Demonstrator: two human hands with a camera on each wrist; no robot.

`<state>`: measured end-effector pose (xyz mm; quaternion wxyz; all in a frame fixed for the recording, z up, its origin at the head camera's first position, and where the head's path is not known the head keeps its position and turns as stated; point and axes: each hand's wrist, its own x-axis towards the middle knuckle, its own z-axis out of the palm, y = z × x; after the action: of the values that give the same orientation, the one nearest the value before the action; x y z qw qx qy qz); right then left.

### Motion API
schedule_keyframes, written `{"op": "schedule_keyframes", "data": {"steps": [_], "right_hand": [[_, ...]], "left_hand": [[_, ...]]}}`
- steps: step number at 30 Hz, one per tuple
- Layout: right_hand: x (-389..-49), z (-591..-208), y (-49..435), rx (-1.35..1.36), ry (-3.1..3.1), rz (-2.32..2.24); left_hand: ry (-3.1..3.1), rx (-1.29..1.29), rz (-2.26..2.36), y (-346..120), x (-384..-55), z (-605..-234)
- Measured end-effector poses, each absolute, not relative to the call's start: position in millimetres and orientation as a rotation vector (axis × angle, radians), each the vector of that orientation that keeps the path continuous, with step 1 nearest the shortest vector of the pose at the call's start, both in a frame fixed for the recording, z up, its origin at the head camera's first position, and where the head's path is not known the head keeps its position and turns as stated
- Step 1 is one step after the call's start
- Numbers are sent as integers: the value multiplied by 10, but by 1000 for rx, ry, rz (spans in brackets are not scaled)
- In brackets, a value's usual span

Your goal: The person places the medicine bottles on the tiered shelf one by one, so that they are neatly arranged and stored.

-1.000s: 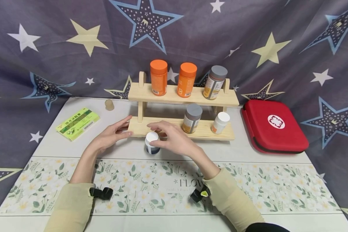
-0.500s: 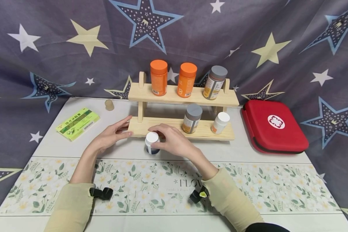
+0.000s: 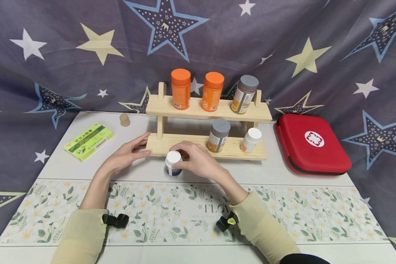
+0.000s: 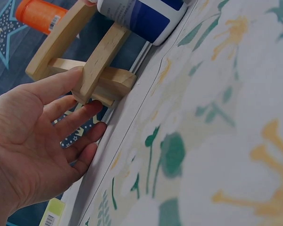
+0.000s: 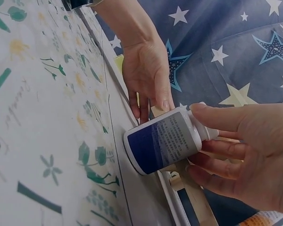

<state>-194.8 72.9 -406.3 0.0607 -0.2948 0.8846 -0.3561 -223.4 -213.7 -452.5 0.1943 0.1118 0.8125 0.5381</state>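
Observation:
A white pill bottle (image 3: 173,164) with a dark blue label stands upright on the table, before the lower shelf's left part. My right hand (image 3: 198,159) holds it near the top, thumb at the shoulder (image 5: 198,113) and fingers behind. My left hand (image 3: 123,157) holds the left end of the two-tier wooden rack (image 3: 161,145), its thumb at the front corner and fingertips at the back. The lower shelf carries a grey-capped bottle (image 3: 219,135) and a small white-capped bottle (image 3: 250,140). Two orange bottles (image 3: 180,89) and another grey-capped bottle (image 3: 245,94) occupy the upper shelf.
A red first-aid case (image 3: 311,143) lies right of the rack. To the left are a green medicine box (image 3: 89,141) and a small brownish cylinder (image 3: 124,120). A floral runner (image 3: 145,209) crosses the table; a star-patterned curtain (image 3: 118,80) hangs behind.
My right hand has shifted slightly at the pill bottle's top, its thumb and index finger moving down and to the right. The bottle and my left hand stay in place.

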Motion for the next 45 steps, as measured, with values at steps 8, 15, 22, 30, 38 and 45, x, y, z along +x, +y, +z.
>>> {"op": "schedule_keyframes", "data": {"steps": [8,15,22,30,38,45], "right_hand": [[-1966,-4000,793,-883,2479,-1303],[-1974,-3942,840,-881,2416,-1431],[-1964,-3896,878,-866,2409,-1517],[-1965,-3860,890,-849,2403,-1589],[-1990,-3847,902,-822,2458,-1664],[-2003,-3851,889,-800,2505,-1723]], "left_hand": [[2285,311,1505,-2122,-2238,-4528],[2275,307,1516,-2121,-2233,-4533],[2276,305,1513,-2121,-2229,-4533],[2267,302,1520,-2122,-2212,-4508],[2279,310,1509,-2131,-2222,-4507],[2278,317,1505,-2140,-2238,-4516]]}}
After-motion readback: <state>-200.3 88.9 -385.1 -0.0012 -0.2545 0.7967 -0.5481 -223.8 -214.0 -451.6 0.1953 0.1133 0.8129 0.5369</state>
